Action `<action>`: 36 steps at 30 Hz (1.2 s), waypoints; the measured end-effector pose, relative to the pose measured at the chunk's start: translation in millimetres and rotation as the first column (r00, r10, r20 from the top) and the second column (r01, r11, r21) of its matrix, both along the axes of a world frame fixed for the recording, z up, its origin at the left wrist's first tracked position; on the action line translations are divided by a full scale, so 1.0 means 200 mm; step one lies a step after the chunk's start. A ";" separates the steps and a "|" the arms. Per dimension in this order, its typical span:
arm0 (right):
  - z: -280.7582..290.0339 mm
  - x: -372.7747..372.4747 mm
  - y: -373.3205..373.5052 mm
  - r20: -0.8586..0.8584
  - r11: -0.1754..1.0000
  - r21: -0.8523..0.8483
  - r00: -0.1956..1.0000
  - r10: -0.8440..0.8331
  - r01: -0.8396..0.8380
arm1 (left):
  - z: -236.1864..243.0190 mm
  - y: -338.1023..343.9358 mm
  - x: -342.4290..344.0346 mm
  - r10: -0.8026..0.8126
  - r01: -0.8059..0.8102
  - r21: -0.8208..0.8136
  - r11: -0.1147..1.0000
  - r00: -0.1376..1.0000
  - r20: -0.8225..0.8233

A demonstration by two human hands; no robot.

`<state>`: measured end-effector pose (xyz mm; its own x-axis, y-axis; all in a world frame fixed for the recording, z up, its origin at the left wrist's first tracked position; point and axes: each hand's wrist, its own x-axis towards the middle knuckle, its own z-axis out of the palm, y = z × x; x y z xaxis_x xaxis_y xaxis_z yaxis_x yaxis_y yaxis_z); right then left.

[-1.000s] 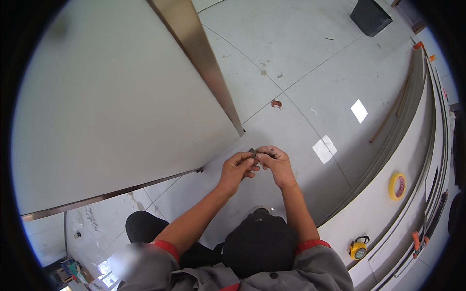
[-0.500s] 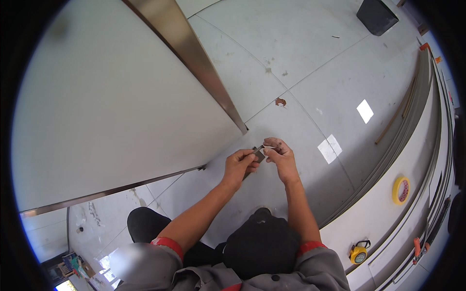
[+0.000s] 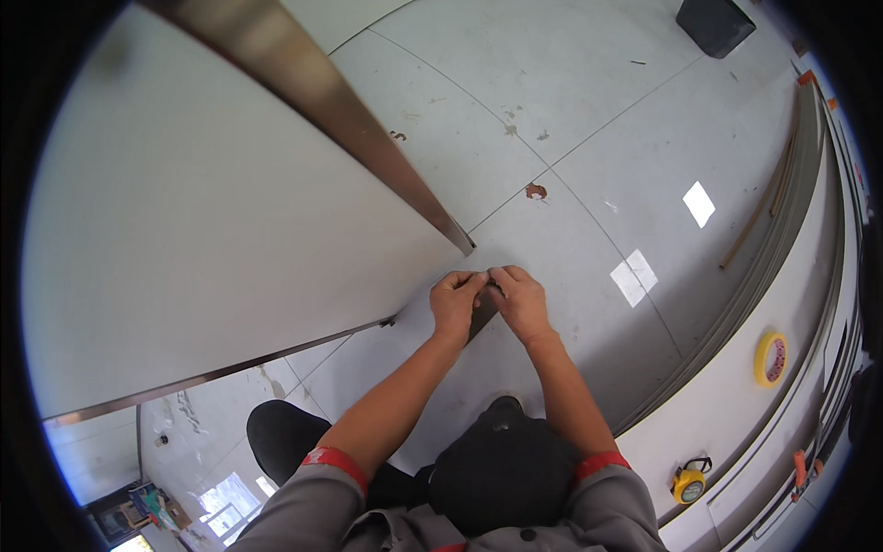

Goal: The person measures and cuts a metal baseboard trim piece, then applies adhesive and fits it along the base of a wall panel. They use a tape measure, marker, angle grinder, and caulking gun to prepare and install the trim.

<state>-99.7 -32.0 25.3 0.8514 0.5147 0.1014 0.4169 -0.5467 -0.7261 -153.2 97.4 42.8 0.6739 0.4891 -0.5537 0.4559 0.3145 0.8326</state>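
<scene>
While both bare hands meet near the low corner of a large, smooth pale panel [image 3: 212, 230], a flat, narrow dark strip [image 3: 483, 317] slants below and between them. The left hand [image 3: 452, 305] has thumb and fingers pinched at its upper end, and the right hand [image 3: 522, 304] closes likewise just beside; the fingers hide the exact contact. Brownish, satin-sheened metal edging [image 3: 345, 124] frames the panel. To the right, a ring-shaped yellow tape roll [image 3: 762, 361] and a rounded tape measure [image 3: 688, 486] lie on long, flat pale boards [image 3: 722, 414].
</scene>
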 end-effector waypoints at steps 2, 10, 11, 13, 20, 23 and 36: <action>-0.06 0.01 0.03 0.061 1.000 -0.010 0.998 0.002 -0.001 | -0.06 0.00 0.03 0.046 -0.046 0.047 0.998 0.999 -0.003; -0.22 0.01 0.11 0.122 0.998 0.052 0.991 -0.045 0.039 | -0.22 0.03 0.05 0.164 -0.163 0.026 0.986 0.986 -0.027; -0.24 0.01 0.12 0.125 0.998 0.047 0.991 -0.050 0.045 | -0.24 0.03 0.06 0.171 -0.169 0.042 0.985 0.984 -0.044; -0.28 0.01 0.13 0.130 0.996 0.052 0.989 -0.074 0.068 | -0.28 0.02 0.06 0.187 -0.186 0.036 0.982 0.981 -0.055; -0.39 0.06 0.14 0.130 0.985 0.120 0.981 -0.142 0.127 | -0.33 0.00 0.09 0.165 -0.165 -0.031 0.986 0.986 -0.021; -0.42 0.09 0.15 0.036 0.958 0.166 0.969 -0.243 0.234 | -0.34 0.05 0.05 -0.071 0.107 0.302 0.947 0.989 -0.128; -0.47 0.15 0.29 -0.029 0.890 0.253 0.922 -0.386 0.380 | -0.40 0.23 -0.10 -0.477 0.607 0.515 0.605 0.794 -0.377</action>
